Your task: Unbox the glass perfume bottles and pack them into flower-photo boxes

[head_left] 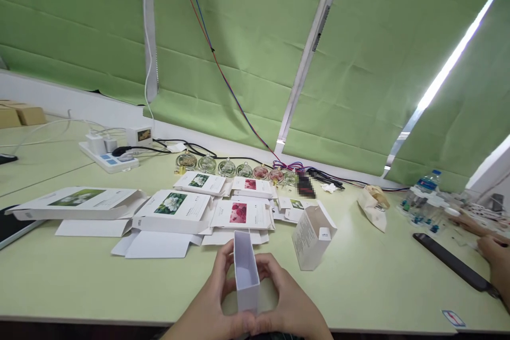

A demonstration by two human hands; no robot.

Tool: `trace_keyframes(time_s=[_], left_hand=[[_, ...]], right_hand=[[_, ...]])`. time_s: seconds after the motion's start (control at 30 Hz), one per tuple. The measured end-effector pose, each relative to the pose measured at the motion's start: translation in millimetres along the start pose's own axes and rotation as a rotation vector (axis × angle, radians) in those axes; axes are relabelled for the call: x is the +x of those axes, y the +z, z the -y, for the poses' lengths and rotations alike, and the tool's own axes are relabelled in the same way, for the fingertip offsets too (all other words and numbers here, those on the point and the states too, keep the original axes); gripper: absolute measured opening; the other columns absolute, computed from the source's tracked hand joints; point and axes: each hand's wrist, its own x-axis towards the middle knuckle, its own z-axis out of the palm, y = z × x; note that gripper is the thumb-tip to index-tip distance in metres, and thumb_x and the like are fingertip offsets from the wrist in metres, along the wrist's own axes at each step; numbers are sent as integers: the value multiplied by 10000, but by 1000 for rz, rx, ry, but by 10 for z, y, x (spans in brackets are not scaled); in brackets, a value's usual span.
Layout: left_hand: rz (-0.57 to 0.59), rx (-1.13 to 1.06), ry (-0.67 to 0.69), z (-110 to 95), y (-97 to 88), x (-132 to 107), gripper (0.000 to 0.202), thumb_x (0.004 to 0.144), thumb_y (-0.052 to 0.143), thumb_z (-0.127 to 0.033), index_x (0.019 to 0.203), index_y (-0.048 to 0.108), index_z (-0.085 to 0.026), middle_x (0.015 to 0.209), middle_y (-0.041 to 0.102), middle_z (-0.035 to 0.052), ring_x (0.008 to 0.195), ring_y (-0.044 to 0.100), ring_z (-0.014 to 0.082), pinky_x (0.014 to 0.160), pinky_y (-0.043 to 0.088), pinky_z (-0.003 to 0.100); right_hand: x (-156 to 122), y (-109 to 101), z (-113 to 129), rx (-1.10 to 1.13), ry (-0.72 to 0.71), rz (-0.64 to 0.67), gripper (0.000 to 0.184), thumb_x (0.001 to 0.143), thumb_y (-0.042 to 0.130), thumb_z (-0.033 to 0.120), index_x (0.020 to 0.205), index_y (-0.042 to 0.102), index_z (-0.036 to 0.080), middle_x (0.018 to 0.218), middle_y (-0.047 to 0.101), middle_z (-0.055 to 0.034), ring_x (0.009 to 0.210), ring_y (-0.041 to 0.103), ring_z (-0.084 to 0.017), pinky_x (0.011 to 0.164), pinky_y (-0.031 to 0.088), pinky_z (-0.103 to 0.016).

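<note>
A narrow white cardboard box [247, 297] is held upright between my two hands, its open top showing a hollow inside. My left hand [217, 297] is closed around its left side, and my right hand [285, 297] grips the right side. Both thumbs meet at the near face. To the right stands another white carton [313, 239] with printed text and raised flaps. Just beyond my hands lie several flattened cartons with flower pictures, among them a white-flower carton [173, 210] and a red-flower carton [243, 215].
Several round glass bottles [227, 167] line the back of the table [358, 276]. A power strip [109, 159] sits at left. At right are a paper bag [373, 207], a black elongated object [454, 263], small clear bottles [430, 212] and another person's hand [498, 257].
</note>
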Motion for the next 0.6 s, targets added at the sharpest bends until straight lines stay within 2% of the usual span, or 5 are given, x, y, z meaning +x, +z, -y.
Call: trace_keyframes(time_s=[0.27, 0.4, 0.6], left_hand=[[-6, -112, 20, 18, 22, 3, 1068, 516, 692, -709, 1318, 150, -260, 1376, 354, 172, 1180, 477, 347, 973, 404, 465], [-13, -195, 51, 42, 30, 30, 1044, 485, 741, -669, 1276, 196, -260, 1330, 392, 164, 1179, 477, 351, 982, 384, 479], [-44, -250, 36, 26, 43, 25, 1045, 496, 783, -595, 1310, 219, -262, 1284, 444, 152, 1157, 484, 362, 957, 389, 490]], right_hand=[[14, 5, 10, -31, -74, 31, 847, 564, 812, 382, 1307, 419, 282, 1241, 544, -40, 1084, 530, -242, 961, 385, -377], [22, 0, -23, -3, -80, 26, 841, 565, 820, 333, 1305, 423, 293, 1258, 538, -35, 1100, 529, -242, 969, 387, -378], [50, -1, -51, 128, -109, 62, 838, 569, 821, 273, 1306, 422, 289, 1299, 516, -40, 1166, 501, -245, 1020, 357, -377]])
